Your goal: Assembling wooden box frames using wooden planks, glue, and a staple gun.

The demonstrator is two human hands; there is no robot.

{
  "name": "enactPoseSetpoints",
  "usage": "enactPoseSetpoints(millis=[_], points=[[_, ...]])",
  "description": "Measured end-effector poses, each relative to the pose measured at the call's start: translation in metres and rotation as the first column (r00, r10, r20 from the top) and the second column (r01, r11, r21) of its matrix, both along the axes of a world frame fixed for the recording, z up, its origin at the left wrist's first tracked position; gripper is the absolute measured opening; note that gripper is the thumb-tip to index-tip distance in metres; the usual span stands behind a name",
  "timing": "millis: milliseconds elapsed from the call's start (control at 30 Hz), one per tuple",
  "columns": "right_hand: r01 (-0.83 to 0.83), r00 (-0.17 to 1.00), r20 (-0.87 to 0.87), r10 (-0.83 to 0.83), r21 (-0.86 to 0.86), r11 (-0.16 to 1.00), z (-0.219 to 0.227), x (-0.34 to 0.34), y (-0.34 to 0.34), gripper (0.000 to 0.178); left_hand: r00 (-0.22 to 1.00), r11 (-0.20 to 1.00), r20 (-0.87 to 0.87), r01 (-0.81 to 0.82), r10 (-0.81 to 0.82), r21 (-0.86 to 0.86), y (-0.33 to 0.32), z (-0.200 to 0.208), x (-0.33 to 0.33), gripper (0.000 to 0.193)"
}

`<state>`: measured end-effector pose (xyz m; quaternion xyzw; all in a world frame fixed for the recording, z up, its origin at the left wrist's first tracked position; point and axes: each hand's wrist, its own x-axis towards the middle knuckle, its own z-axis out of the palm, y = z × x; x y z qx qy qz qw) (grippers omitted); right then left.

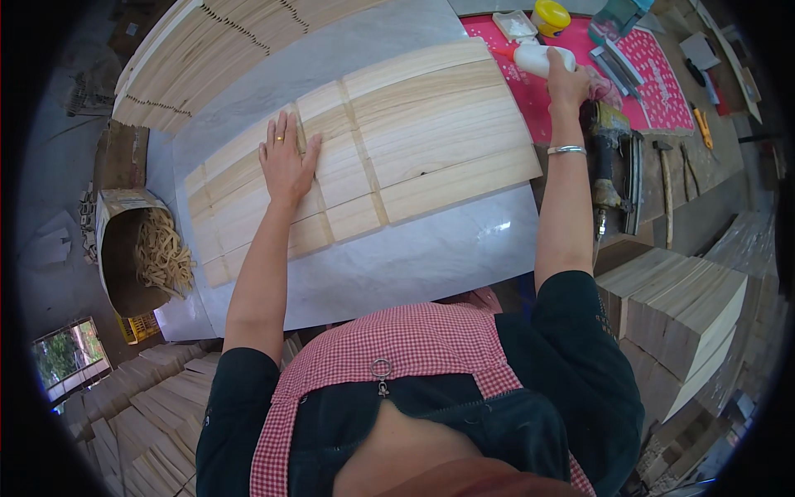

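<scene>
My left hand [287, 161] lies flat on a pale wooden panel [435, 124], its fingers somewhat spread. The panel is made of several boards side by side, with narrow strips running across them. At the far right, my right hand [566, 86] is closed round a white squeeze bottle [532, 60] with a red nozzle. The bottle is tilted on its side over a pink mat [538, 103], its nozzle pointing left near the panel's far right corner. From this view I cannot tell whether the bottle touches the mat.
A nail gun [609, 153] and a hammer [666, 190] lie right of the panel. A yellow tub [550, 16] stands on the mat. Stacked panels [199, 50] fill the far left; a box [116, 248] of thin strips sits left. Wood blocks [675, 311] are stacked at right.
</scene>
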<state>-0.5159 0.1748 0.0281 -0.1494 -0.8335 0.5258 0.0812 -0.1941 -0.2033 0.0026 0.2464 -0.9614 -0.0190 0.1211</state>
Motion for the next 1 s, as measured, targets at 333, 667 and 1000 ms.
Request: enactPoseSetpoints(millis=[333,667,1000], points=[[0.016,0.999,-0.036,-0.015,0.052,0.999,0.001,0.034,0.037,0.068,1.000,1.000,0.014,-0.006,0.006,0.008,0.002,0.004,-0.001,0.071],[0.084,0.962,-0.258,-0.093,-0.045,0.995,0.026,0.097,0.041,0.049,0.999,0.999,0.046,0.017,-0.015,-0.044,-0.016,-0.002,0.009,0.067],[0.057,0.940,-0.248,-0.234,-0.562,0.825,0.050,0.142,0.055,0.052,0.992,0.999,0.121,-0.023,0.028,-0.043,-0.008,-0.003,-0.003,0.068]])
